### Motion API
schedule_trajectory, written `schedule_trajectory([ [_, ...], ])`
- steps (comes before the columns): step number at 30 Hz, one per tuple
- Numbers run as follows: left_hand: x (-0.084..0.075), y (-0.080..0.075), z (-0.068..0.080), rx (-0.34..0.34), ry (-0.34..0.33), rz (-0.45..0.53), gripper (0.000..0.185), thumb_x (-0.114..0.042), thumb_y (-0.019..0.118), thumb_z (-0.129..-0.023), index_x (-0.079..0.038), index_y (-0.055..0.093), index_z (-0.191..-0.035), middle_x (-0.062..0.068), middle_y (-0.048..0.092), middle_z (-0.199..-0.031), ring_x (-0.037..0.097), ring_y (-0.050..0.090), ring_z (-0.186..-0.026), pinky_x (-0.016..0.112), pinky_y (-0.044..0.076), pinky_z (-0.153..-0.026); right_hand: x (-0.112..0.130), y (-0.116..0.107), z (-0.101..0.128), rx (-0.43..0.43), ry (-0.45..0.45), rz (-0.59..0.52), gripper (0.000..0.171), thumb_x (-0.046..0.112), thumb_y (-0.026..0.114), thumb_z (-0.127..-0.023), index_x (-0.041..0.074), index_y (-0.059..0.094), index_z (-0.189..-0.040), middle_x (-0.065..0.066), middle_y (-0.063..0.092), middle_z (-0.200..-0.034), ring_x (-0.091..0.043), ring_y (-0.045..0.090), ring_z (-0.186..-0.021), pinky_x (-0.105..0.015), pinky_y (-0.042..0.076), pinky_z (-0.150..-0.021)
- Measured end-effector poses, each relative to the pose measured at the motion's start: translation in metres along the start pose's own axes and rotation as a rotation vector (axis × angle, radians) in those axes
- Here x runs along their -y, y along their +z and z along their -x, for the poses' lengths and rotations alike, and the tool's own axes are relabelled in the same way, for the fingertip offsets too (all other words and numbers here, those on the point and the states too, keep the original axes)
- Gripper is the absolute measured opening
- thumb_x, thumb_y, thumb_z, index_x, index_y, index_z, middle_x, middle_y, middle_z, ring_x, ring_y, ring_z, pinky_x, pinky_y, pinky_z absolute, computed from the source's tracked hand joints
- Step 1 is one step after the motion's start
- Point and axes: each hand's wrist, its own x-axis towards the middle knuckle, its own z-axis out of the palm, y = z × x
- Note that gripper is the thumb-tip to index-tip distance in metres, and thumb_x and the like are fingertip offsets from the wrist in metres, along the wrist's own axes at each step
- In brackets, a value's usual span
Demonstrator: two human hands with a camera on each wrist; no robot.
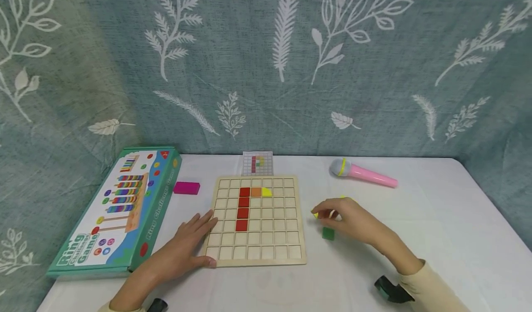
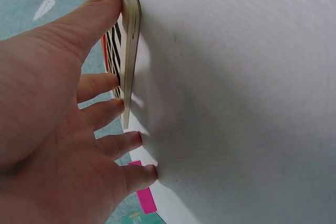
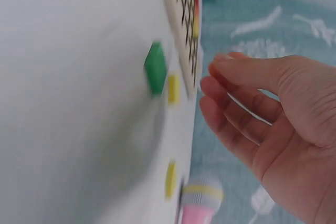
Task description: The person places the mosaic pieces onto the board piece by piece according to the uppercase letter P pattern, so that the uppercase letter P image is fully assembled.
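My left hand (image 1: 189,240) rests at the left side of a wooden grid board (image 1: 274,255), fingers spread, with the thumb at its near left corner. On the board lie a column of several red squares (image 1: 242,213), an orange square (image 1: 256,192) and a yellow quarter-round piece (image 1: 267,192). To the board's right, my right hand (image 1: 351,217) hovers with loosely bent fingers, and nothing shows between them in the right wrist view. Below it on the table are a green square block (image 3: 156,69) and a yellow piece (image 3: 173,88). Another yellow piece (image 3: 170,180) lies farther right.
A small pattern card (image 1: 257,164) stands behind the board. The green ring game box (image 1: 118,210) lies on the left, with a magenta block (image 1: 186,188) beside it. At the back right is a pink toy microphone (image 1: 370,175). A patterned curtain (image 1: 266,71) hangs behind the table.
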Motion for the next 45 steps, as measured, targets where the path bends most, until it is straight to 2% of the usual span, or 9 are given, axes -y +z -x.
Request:
schedule_trajectory([
  [10, 0.001, 0.000, 0.001, 0.006, -0.010, 0.006, 0.098, -0.048, 0.081, -0.071, -0.002, 0.039, -0.148, 0.019, 0.026, -0.158, 0.050, 0.017, -0.143, 0.070, 0.015, -0.110, -0.032, -0.024, 0.049, -0.002, 0.052, -0.035, 0.029, -0.004, 0.071, -0.085, 0.005, 0.070, -0.112, 0.003, 0.070, -0.094, -0.006, 0.062, -0.086, -0.027, 0.056, -0.076],
  [13, 0.000, -0.001, 0.001, 0.005, -0.005, 0.005, 0.098, -0.048, 0.080, -0.072, -0.001, 0.040, -0.148, 0.020, 0.026, -0.158, 0.050, 0.017, -0.143, 0.070, 0.015, -0.110, -0.039, -0.032, 0.061, 0.047, 0.074, -0.052, 0.032, -0.006, 0.068, -0.085, 0.005, 0.069, -0.115, 0.003, 0.070, -0.098, -0.007, 0.063, -0.089, -0.027, 0.056, -0.078],
  [19, -0.001, -0.002, 0.002, -0.004, 0.010, 0.007, 0.098, -0.048, 0.079, -0.072, -0.001, 0.039, -0.148, 0.020, 0.026, -0.158, 0.050, 0.016, -0.143, 0.071, 0.015, -0.110, -0.048, -0.042, 0.081, 0.166, 0.118, -0.158, 0.040, -0.010, 0.062, -0.085, 0.003, 0.065, -0.123, -0.001, 0.071, -0.108, -0.010, 0.065, -0.098, -0.026, 0.055, -0.083],
  [26, -0.001, -0.002, 0.002, 0.002, 0.006, 0.020, 0.098, -0.048, 0.080, -0.073, -0.001, 0.039, -0.148, 0.021, 0.025, -0.158, 0.051, 0.016, -0.143, 0.071, 0.014, -0.110, -0.056, -0.047, 0.100, 0.157, 0.118, -0.149, 0.040, 0.013, 0.076, -0.084, 0.005, 0.065, -0.123, 0.001, 0.071, -0.109, -0.006, 0.063, -0.098, -0.024, 0.053, -0.086],
  [30, -0.001, -0.002, 0.001, 0.003, 0.008, 0.021, 0.098, -0.047, 0.080, -0.073, 0.000, 0.039, -0.148, 0.021, 0.025, -0.158, 0.051, 0.015, -0.143, 0.071, 0.013, -0.110, -0.059, -0.045, 0.105, 0.138, 0.125, -0.119, 0.042, 0.018, 0.078, -0.082, 0.005, 0.067, -0.120, 0.005, 0.071, -0.105, -0.004, 0.061, -0.095, -0.023, 0.053, -0.085],
  [36, 0.000, -0.002, 0.002, -0.002, 0.013, 0.025, 0.097, -0.047, 0.080, -0.073, 0.000, 0.039, -0.148, 0.020, 0.025, -0.158, 0.051, 0.015, -0.143, 0.070, 0.013, -0.110, -0.057, -0.043, 0.104, 0.119, 0.135, -0.089, 0.041, 0.014, 0.081, -0.079, 0.002, 0.068, -0.116, 0.006, 0.069, -0.099, -0.004, 0.060, -0.090, -0.024, 0.054, -0.080],
  [43, 0.000, -0.001, 0.002, -0.002, 0.005, 0.020, 0.097, -0.048, 0.079, -0.073, -0.001, 0.039, -0.148, 0.020, 0.025, -0.159, 0.050, 0.016, -0.144, 0.069, 0.014, -0.111, -0.049, -0.041, 0.093, 0.069, 0.209, -0.031, 0.037, 0.007, 0.081, -0.077, 0.001, 0.069, -0.112, 0.009, 0.061, -0.084, -0.002, 0.056, -0.077, -0.023, 0.053, -0.067],
  [45, 0.001, -0.001, 0.002, -0.003, 0.004, 0.016, 0.097, -0.048, 0.080, -0.073, -0.002, 0.039, -0.148, 0.019, 0.025, -0.159, 0.050, 0.016, -0.143, 0.069, 0.015, -0.111, -0.045, -0.041, 0.088, 0.078, 0.227, -0.031, 0.037, 0.006, 0.081, -0.078, 0.001, 0.069, -0.112, 0.009, 0.060, -0.081, -0.002, 0.056, -0.074, -0.022, 0.052, -0.063],
])
